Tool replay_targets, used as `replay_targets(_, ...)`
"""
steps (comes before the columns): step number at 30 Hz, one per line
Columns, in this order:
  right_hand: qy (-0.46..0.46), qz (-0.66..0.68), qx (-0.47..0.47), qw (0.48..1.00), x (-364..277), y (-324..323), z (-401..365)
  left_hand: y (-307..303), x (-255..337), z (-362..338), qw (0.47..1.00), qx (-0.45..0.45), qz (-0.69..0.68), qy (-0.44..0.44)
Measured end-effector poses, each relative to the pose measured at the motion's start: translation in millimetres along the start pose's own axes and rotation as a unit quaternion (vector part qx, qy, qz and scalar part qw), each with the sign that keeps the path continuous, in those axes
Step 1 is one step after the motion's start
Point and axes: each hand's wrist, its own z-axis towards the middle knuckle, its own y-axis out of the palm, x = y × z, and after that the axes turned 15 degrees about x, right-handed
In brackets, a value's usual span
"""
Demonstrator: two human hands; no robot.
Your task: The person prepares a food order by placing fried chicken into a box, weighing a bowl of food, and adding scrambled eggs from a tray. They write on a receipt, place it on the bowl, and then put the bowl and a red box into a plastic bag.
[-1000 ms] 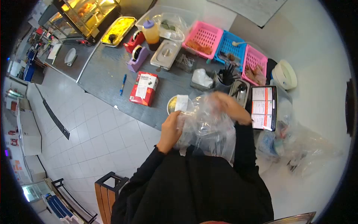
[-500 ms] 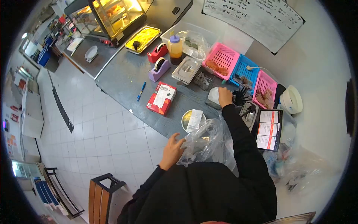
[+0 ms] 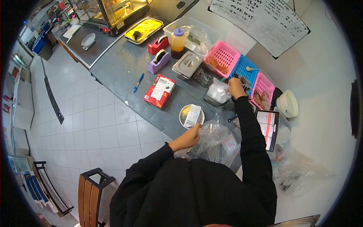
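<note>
My left hand [image 3: 187,138] is closed at the left edge of a clear plastic bag [image 3: 217,138], just below a round tub [image 3: 182,115] with a white label [image 3: 192,115] across it. What its fingers pinch is hard to make out. My right hand [image 3: 236,87] reaches over the black utensils beside the blue basket [image 3: 245,70], fingers bent; anything in them is hidden. To its left, a white plastic-wrapped bundle [image 3: 218,91] bulges from a clear container [image 3: 212,101].
A red box [image 3: 159,91], blue pen [image 3: 138,83], purple tape dispenser [image 3: 159,62], lidded steel pan [image 3: 187,64] and sauce bottle [image 3: 177,44] stand on the counter. Pink baskets [image 3: 222,56] and a tablet [image 3: 267,128] lie rightward.
My left hand has moved right and up to the bag and closed. My right hand has left the white bundle for the utensils, and the bundle now stands higher out of its container.
</note>
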Motion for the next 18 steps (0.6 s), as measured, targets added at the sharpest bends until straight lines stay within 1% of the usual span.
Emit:
replay_targets(1,-0.004,-0.028,-0.034,0.999,-2.3,-6.9,5.0,2.7,-1.2,4.2,0.998,-0.001,0.010,0.067)
replay_targets(2,0.017,-0.060,0.004,0.998,-2.1,-17.0,-0.6,6.3,-5.0,8.4,0.991,-0.003,0.020,0.134)
replay_targets(3,0.040,-0.011,0.026,0.999,2.1,-21.1,1.3,8.7,-5.9,12.4,0.979,-0.004,0.029,0.200)
replay_targets(5,0.086,0.089,0.072,0.990,11.8,-28.1,6.8,10.8,-6.9,25.3,0.990,-0.115,0.037,0.075)
replay_targets(6,0.170,0.140,0.034,0.975,-6.0,-55.8,7.6,11.7,-7.1,30.7,0.985,-0.170,0.042,0.011)
replay_targets(9,0.155,0.183,0.096,0.966,-20.2,-95.6,-3.5,22.1,-21.1,43.8,0.985,-0.096,-0.128,-0.057)
replay_targets(10,0.242,0.334,0.046,0.910,-17.5,-101.8,-8.7,27.4,-24.5,48.7,0.959,-0.108,-0.224,-0.134)
replay_targets(13,0.201,0.328,0.110,0.916,-17.0,-115.1,-27.9,42.0,-24.3,48.6,0.931,0.039,-0.325,-0.165)
replay_targets(14,0.203,0.320,0.100,0.920,-18.2,-119.3,-36.0,48.6,-40.1,55.3,0.971,0.080,-0.206,-0.096)
replay_targets(15,0.237,0.390,0.049,0.889,-25.8,-125.1,-45.0,47.8,-33.6,56.1,0.978,0.117,-0.164,-0.049)
replay_targets(17,0.293,0.520,-0.053,0.800,-47.5,-133.9,-63.9,38.9,-1.5,55.6,0.977,0.191,-0.082,0.046)
replay_targets(18,0.279,0.512,-0.066,0.810,-53.6,-133.0,-73.7,31.3,17.0,55.2,0.970,0.223,-0.003,0.096)
